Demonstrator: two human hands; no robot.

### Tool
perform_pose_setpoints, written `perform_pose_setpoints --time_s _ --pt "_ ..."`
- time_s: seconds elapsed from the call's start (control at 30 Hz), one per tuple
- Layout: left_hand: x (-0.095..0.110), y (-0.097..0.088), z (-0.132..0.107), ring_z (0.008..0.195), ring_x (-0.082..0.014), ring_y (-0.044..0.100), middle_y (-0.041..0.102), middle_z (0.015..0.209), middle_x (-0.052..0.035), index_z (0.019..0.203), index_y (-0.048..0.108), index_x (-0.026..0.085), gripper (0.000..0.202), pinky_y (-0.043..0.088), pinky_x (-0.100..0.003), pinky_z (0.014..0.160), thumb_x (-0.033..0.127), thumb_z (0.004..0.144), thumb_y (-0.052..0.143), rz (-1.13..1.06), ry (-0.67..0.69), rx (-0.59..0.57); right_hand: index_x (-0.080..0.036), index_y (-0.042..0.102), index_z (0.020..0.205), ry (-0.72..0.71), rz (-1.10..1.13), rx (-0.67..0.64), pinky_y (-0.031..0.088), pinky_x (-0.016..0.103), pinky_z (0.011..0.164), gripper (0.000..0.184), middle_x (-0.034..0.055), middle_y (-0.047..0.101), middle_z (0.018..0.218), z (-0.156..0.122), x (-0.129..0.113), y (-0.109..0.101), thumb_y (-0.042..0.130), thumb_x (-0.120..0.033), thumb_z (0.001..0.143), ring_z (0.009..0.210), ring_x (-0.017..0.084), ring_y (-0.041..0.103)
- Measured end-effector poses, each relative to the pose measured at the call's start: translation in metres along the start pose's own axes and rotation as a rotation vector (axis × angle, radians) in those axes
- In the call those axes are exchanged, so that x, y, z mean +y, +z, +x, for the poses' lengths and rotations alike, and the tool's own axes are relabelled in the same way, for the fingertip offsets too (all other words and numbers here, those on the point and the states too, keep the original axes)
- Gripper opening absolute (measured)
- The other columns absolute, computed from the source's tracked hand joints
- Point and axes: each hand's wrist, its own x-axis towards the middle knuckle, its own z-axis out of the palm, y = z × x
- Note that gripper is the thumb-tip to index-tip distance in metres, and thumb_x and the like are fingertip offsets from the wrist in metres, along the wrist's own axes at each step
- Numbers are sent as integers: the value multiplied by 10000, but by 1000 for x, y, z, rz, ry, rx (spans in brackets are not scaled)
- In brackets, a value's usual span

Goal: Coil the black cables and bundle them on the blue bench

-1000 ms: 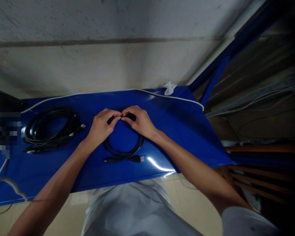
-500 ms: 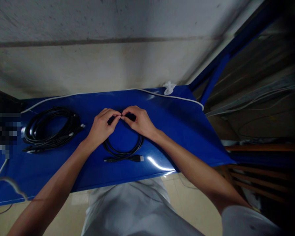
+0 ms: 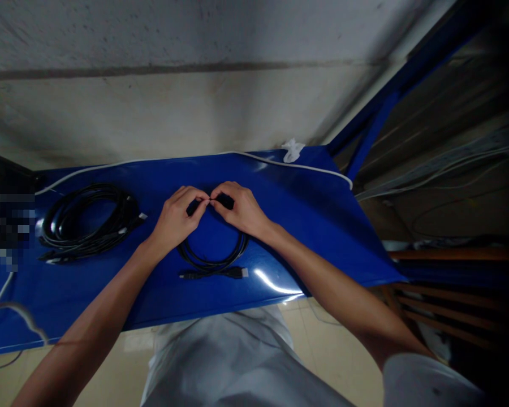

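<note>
A thin black cable (image 3: 212,267) lies in a round coil on the blue table, its two plug ends at the near side. The right-hand plug (image 3: 237,273) has a pale metal tip. Over the far side of this coil, my left hand (image 3: 180,212) is closed in a pinch of thumb and forefinger. My right hand (image 3: 240,206) pinches the same way, fingertips nearly touching those of the left. A tiny dark bit shows between the fingertips, too small to name. The hands and wrists hide the far part of the coil.
A thicker bundle of coiled black cables (image 3: 59,220) lies on the table (image 3: 305,226) to the left. Along the wall runs a white cord (image 3: 161,161), with a crumpled white scrap (image 3: 292,150) beside it. A blue frame post (image 3: 371,135) rises at the right.
Both hands hold almost the same pose, with only a slight shift of the fingertips. The coil and the cable bundle have stayed where they were.
</note>
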Motion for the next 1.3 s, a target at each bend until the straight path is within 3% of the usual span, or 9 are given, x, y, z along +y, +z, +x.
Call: perform_pose_setpoints --time_s 0.8,1.3 --pt "0 -1 -1 1047 -240 743 791 1088 -68 1072 722 230 125 583 -420 992 265 1105 607 6 1 -40 -236 730 1026 48 34 -5 522 410 976 85 50 786 1059 0 -1 -1 689 -173 987 1035 249 697" --pt "1 -1 -1 1058 -248 753 795 1096 -72 1081 726 235 129 591 -423 997 269 1105 604 0 -13 -39 -226 755 1016 98 56 66 548 421 985 100 62 811 1084 0 -4 2 714 -146 974 1051 246 734"
